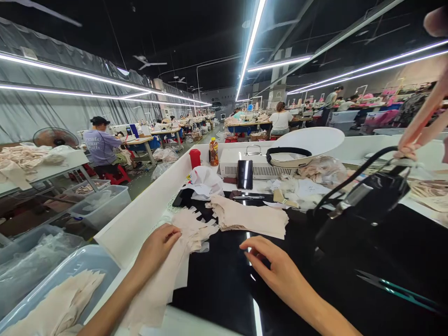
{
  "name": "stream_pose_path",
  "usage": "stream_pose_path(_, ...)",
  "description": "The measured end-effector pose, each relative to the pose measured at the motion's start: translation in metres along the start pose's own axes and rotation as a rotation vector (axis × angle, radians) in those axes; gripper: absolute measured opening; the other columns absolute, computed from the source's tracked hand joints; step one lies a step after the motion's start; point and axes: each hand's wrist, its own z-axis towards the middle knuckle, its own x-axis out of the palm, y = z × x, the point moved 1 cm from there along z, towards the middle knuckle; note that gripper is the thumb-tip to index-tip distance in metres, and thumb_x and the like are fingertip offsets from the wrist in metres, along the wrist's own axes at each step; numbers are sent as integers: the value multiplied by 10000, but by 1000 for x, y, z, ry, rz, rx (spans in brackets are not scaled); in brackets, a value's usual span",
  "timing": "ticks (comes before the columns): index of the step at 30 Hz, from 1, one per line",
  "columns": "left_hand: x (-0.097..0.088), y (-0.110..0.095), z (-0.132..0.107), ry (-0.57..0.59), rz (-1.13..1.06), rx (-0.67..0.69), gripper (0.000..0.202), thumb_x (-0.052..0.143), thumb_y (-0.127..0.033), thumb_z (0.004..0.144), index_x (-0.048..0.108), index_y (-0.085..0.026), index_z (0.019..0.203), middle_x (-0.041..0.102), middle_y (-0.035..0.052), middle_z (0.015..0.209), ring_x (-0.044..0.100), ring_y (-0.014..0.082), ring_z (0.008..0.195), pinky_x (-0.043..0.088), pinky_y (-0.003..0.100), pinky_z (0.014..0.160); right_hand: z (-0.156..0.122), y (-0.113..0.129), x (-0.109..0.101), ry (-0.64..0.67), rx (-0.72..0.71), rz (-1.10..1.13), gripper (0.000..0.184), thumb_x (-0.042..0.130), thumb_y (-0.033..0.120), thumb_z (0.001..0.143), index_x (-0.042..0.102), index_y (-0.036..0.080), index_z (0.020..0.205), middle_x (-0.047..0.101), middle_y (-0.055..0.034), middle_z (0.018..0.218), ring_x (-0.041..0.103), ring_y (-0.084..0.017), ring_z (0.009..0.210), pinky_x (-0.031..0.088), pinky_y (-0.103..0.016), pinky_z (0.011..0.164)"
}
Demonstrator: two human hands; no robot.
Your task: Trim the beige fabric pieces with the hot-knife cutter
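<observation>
My left hand [158,249] lies on a stack of beige cut fabric pieces [182,242] at the left of the black work surface [224,284], its fingers curled over the top piece. My right hand [273,266] rests on the black surface to the right, fingers spread, holding nothing. A second pile of beige fabric [252,217] sits just beyond both hands. A black phone [245,174] stands upright further back.
A black lamp-like tool on cables [360,210] stands at the right, tweezers [395,289] near it. A white machine [259,163], red cup [195,157] and bottle [213,151] lie behind. Blue bins of fabric [52,298] sit at left. Other people sew at distant tables.
</observation>
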Motion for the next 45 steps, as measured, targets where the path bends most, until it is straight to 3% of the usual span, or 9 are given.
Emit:
stream_pose_path(7,-18,-21,3,-87,-56,21,359,453,-546,977,634,-258,862,671,-5,857,604,214,793,432,266,660,-7,12,12,70,168,227,188,577,344,962,740,253,985,720,-38,892,648,-215,802,524,-339,740)
stream_pose_path(11,-23,-43,3,-84,-100,69,365,441,-540,1002,601,-251,846,631,-20,823,568,190,767,420,253,670,-14,25,22,163,294,434,192,647,384,918,739,222,962,714,-28,841,654,-188,765,522,-296,685)
stream_pose_path(21,21,-100,-19,129,-218,281,283,497,-395,1022,669,-245,853,655,-17,789,598,162,713,468,244,669,-19,16,44,199,468,885,681,780,786,725,701,180,1026,673,-23,841,638,-128,649,513,-176,419)
stream_pose_path(26,33,-108,-29,196,-166,507,255,469,-295,1091,679,-249,955,666,1,897,662,152,822,498,235,764,-21,16,39,151,624,1087,615,758,759,792,716,180,997,685,-16,823,633,-98,599,505,-142,388)
stream_pose_path(29,33,-105,-32,167,17,650,304,399,-280,1126,680,-245,1014,647,8,913,655,138,768,491,216,696,-17,24,39,131,652,1205,538,862,657,756,751,167,948,714,-25,854,652,-86,612,525,-141,433)
stream_pose_path(33,17,-96,-31,103,174,717,305,399,-317,1142,668,-251,1014,660,-3,915,658,135,759,497,204,685,-1,33,49,90,609,1284,443,996,475,648,757,166,857,726,0,846,668,-63,652,568,-142,569)
stream_pose_path(38,-30,-93,-32,-69,93,685,256,463,-362,1131,679,-272,1027,704,-10,933,704,137,823,538,201,759,30,57,66,105,445,1338,401,965,480,695,745,202,882,747,7,909,737,-124,885,603,-208,791)
stream_pose_path(42,-62,-83,-36,-311,34,500,220,582,-418,1065,714,-279,957,728,-7,893,692,169,788,549,231,701,56,74,82,121,328,1292,465,926,571,694,718,217,911,756,-7,1052,717,-165,1079,585,-235,898)
stream_pose_path(45,-69,-72,-42,-455,30,392,193,627,-422,1032,724,-278,948,738,-9,905,688,170,777,546,228,665,69,70,98,146,331,1166,482,873,628,725,686,216,893,719,13,939,721,-143,960,601,-235,853)
